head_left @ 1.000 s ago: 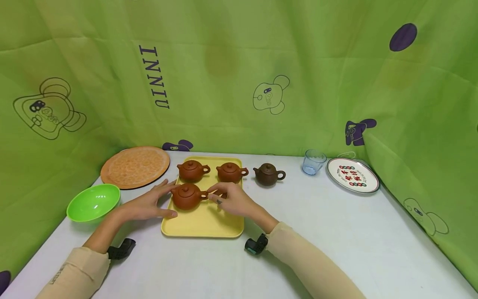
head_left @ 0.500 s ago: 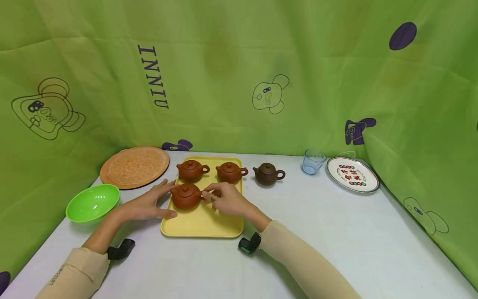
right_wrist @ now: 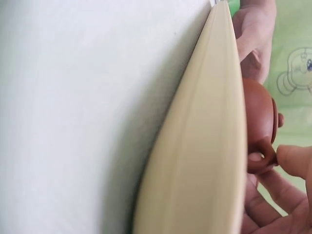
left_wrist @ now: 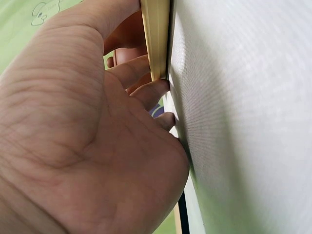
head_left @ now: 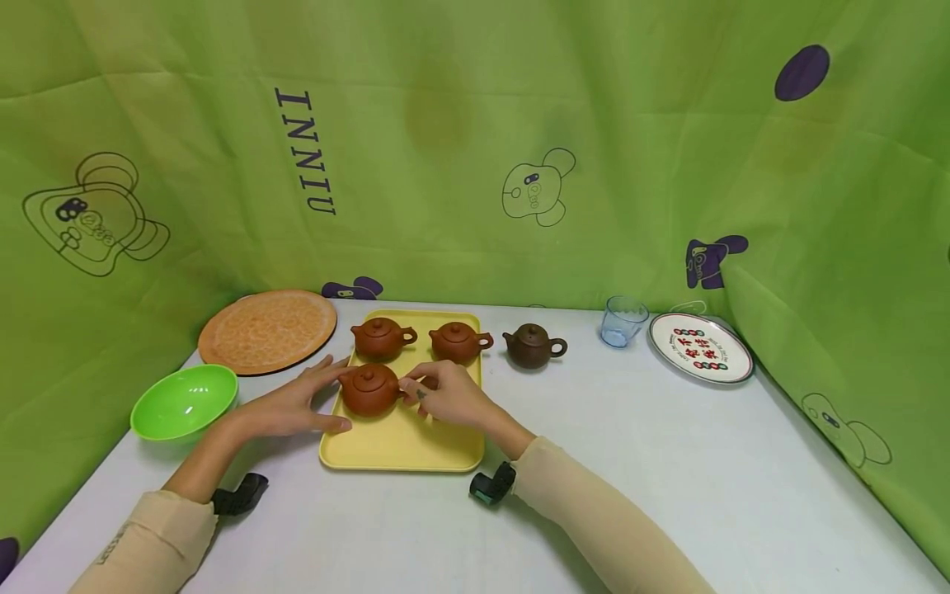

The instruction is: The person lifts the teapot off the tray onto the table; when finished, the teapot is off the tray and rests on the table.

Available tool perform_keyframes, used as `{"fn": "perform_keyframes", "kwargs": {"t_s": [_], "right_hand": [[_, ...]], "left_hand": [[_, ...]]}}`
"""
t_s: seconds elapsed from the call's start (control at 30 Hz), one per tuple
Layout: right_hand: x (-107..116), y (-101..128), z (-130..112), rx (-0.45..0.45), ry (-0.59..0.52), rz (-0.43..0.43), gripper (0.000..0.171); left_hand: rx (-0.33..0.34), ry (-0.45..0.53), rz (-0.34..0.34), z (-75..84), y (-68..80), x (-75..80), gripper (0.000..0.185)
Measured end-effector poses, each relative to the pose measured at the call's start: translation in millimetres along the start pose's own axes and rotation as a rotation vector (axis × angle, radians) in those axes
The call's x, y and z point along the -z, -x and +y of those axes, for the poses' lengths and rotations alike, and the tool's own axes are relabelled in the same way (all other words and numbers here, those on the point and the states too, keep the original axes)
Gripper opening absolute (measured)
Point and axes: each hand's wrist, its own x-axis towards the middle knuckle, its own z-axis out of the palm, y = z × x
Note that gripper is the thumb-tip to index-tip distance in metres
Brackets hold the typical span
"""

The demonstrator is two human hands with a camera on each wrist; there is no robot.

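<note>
A reddish-brown clay teapot [head_left: 369, 391] sits on the left middle of a yellow tray [head_left: 404, 456]. My right hand [head_left: 449, 396] pinches its handle, thumb against the handle in the right wrist view, with the other fingers partly hidden behind. At the tray's left edge, my left hand [head_left: 293, 404] is spread with thumb and fingers apart, fingertips close to the spout; whether they touch it I cannot tell. Two similar teapots stand behind on the tray: one at back left [head_left: 380, 340], another at back right [head_left: 457, 342].
A dark brown teapot [head_left: 532, 346] stands on the white table right of the tray. Farther right are a clear blue glass [head_left: 622, 322] and a white plate with red characters [head_left: 701, 348]. To the left lie a green bowl [head_left: 184, 404] and a round orange-brown mat [head_left: 267, 332].
My right hand has moved slightly left and closed its thumb and finger on the teapot's handle. The left hand and the teapots have stayed in place.
</note>
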Motion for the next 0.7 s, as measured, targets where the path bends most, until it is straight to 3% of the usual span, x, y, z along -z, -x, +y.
{"fn": "perform_keyframes", "kwargs": {"t_s": [0.7], "right_hand": [[-3.8, 0.9, 0.7, -0.057, -0.133, 0.075, 0.02]], "left_hand": [[0.006, 0.006, 0.002, 1.2, 1.3, -0.3, 0.09]]}}
